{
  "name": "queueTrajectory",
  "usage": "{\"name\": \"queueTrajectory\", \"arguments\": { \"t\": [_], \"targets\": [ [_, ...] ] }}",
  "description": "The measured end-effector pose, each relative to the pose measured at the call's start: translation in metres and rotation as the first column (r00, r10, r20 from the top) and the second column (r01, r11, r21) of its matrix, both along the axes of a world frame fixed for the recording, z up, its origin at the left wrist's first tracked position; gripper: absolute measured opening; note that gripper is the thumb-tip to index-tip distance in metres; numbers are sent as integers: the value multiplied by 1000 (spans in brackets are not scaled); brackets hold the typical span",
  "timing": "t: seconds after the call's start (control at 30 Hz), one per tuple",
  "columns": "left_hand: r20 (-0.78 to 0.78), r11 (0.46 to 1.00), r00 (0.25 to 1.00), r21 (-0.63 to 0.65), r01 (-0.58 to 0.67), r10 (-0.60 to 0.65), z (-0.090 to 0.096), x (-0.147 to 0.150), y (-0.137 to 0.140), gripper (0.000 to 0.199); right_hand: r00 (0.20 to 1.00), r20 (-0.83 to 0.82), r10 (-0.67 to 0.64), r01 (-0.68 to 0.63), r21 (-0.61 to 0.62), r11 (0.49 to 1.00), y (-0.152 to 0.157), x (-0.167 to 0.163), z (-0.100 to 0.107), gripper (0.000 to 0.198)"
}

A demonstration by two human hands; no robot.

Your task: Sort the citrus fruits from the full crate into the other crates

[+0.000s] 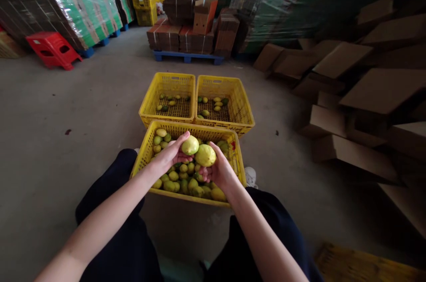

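Got a yellow rectangular slotted plastic crate [143, 156] holding a heap of green-yellow oval fruit [173, 176]. Above it, the right hand [219, 168] is half-curled round a bumpy yellow fruit [205, 155], and the left hand [173, 150] is cupped round a smaller yellow-green fruit [190, 145].

The left hand [178, 151] is bent in a holding grip, its thumb [183, 137] stretched along the top and its fingers [184, 157] curled below. Just beside it, to its right and slightly nearer the body, the right hand [218, 167] mirrors the pose, thumb up, fingers hooked underneath, palm turned inward. Behind each hand a bare forearm slants back and outward: the left forearm [123, 197] toward the lower left, the right forearm [256, 224] toward the lower right. The legs [115, 228] spread apart behind and below both hands.
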State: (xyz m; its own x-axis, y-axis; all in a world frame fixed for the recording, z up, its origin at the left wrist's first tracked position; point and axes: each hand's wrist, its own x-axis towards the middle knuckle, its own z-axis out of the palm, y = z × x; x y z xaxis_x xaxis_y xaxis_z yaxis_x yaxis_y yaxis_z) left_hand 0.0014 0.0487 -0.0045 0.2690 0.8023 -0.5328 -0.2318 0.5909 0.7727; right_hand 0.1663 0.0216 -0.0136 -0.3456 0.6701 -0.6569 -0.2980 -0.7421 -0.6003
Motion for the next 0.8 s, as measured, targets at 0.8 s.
{"name": "queueTrajectory", "arguments": {
  "t": [0.8],
  "targets": [
    [-278,455,926,880,139,254,-14,-3,-6,49,666,236,-707,140,892,430,-12,3,-1,52]
  ]
}}
